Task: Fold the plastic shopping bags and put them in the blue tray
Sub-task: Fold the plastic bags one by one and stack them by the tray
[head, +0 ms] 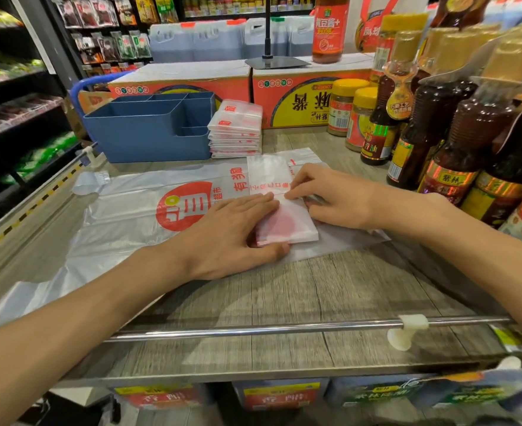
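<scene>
Folded plastic shopping bag (287,222) lies on the table (284,290), pressed flat under both open palms, left hand (232,232) and right hand (330,198). Blue tray (143,136) sits beyond, up-left, nearer the left hand.

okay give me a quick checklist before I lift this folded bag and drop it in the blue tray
1. Folded white plastic bag with the red print is a compact square: ok.
2. Left hand pressing it flat, thumb at the near edge: ok.
3. Right hand fingertips on the far crease; whether the fold holds once released: cannot tell.
4. Blue plastic divided tray large compartment looks free, though its floor is hidden: cannot tell.
5. Stack of folded white bags sits outside the tray, beside it: not ok.
6. Flat unfolded white bag with the red round logo lies under the folded one and may drag along: not ok.
</scene>
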